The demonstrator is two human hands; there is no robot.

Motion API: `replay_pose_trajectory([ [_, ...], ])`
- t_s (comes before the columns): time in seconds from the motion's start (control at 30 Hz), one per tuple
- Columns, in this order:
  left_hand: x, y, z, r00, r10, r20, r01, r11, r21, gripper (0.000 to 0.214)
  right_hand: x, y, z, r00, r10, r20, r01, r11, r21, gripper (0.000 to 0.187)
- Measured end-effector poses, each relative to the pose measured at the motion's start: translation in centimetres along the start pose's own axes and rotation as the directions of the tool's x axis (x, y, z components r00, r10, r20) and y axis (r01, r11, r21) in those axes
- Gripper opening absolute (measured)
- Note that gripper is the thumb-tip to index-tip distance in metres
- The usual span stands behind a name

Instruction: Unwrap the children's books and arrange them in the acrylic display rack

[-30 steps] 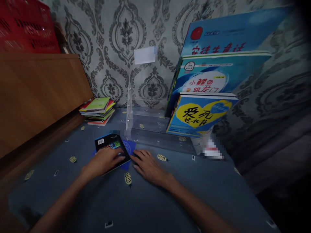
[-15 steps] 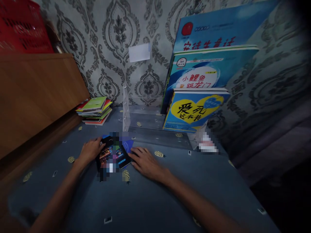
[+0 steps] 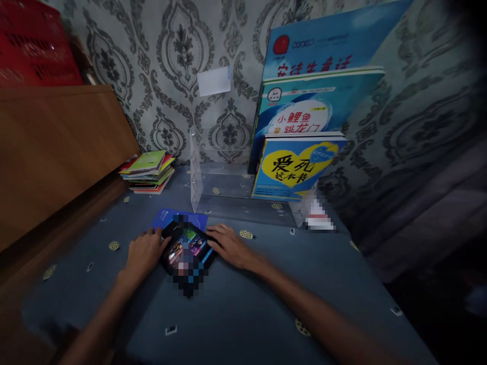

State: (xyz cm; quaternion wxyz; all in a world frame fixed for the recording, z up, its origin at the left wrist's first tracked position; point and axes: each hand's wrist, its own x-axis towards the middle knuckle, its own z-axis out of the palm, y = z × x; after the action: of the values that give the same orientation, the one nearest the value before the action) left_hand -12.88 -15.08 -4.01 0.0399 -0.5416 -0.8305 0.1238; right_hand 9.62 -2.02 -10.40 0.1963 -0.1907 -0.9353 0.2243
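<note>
A black book [image 3: 176,253] with small colourful pictures on its cover lies between my hands, tilted on the cloth, with part of it blurred out. My left hand [image 3: 146,248] grips its left edge, thumb over the cover. On the opposite side, my right hand [image 3: 230,246] holds the right edge with fingers bent round it. Behind and partly under the black book sits a blue booklet [image 3: 163,217]; most of it is covered.
A clear acrylic rack [image 3: 196,175] stands behind, with a yellow-and-blue book [image 3: 292,170] and larger books leaning at its right. To the left is a stack of thin books [image 3: 148,170], beside a wooden cabinet [image 3: 61,147] bearing a red basket [image 3: 34,45]. A patterned cloth [image 3: 213,319] covers the surface.
The black book has shifted toward me and slightly right with both hands, uncovering more of the blue booklet behind it. The view has turned a little to the right.
</note>
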Motion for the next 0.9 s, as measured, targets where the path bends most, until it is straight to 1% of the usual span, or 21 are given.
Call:
replay_pose_trajectory([
  [0.2,-1.2,1.8,-0.5,0.997,0.066,0.044,-0.063,0.996,-0.059,0.042,-2.0,1.5,0.2,0.992,0.058,-0.109,-0.058,0.998,0.005,0.035],
  [0.4,-2.3,5.2,-1.0,0.981,0.171,0.094,-0.159,0.979,-0.127,0.037,-5.1,2.9,-0.8,0.974,0.134,-0.185,-0.145,0.988,-0.047,0.035],
  [0.57,-2.5,8.5,-1.7,0.948,0.296,0.113,-0.27,0.941,-0.202,0.033,-7.9,4.3,-2.2,0.952,0.182,-0.248,-0.218,0.968,-0.125,0.036],
  [0.67,-2.2,10.2,-1.8,0.928,0.363,0.081,-0.337,0.914,-0.226,0.031,-9.3,5.1,-3.2,0.937,0.221,-0.271,-0.274,0.945,-0.177,0.036],
  [0.8,-1.7,11.7,-1.9,0.897,0.438,0.059,-0.413,0.878,-0.243,0.031,-10.7,5.8,-4.4,0.924,0.257,-0.285,-0.321,0.923,-0.211,0.036],
  [0.9,-1.3,12.3,-2.4,0.871,0.488,0.05,-0.466,0.856,-0.225,0.033,-11.3,6.3,-4.8,0.917,0.256,-0.307,-0.322,0.928,-0.186,0.035],
])
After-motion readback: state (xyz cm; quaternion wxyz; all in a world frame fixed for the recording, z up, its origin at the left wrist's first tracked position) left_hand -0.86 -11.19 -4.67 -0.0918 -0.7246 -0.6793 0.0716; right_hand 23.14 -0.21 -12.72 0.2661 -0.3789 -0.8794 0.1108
